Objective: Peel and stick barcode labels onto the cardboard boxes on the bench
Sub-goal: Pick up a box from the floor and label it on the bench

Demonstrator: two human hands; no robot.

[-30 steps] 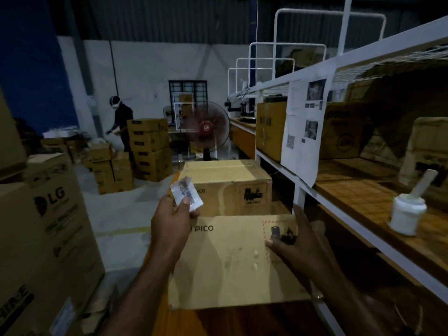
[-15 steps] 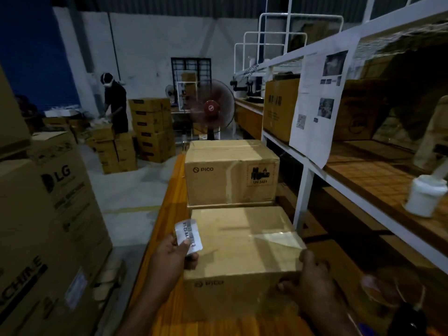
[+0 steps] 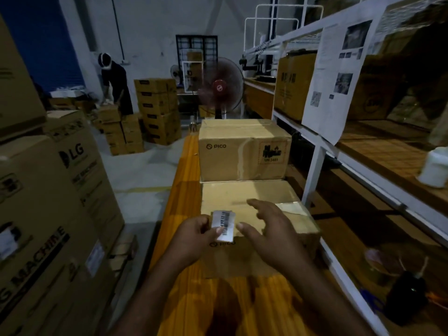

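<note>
Your left hand (image 3: 194, 236) pinches a barcode label (image 3: 224, 225) between the thumb and the fingers (image 3: 206, 220), and holds it over the front edge of the near box (image 3: 242, 195), which stands on the counter (image 3: 185, 185). Your right hand (image 3: 271, 229) is just beside the label, above the top of the same box, its fingers spread loose and holding nothing. A second box (image 3: 242, 156) stands close behind the near one.

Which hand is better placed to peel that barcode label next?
Probably the right hand: it is open and free, its thumb close to the barcode label, which the left hand pinches over the near box.
</note>
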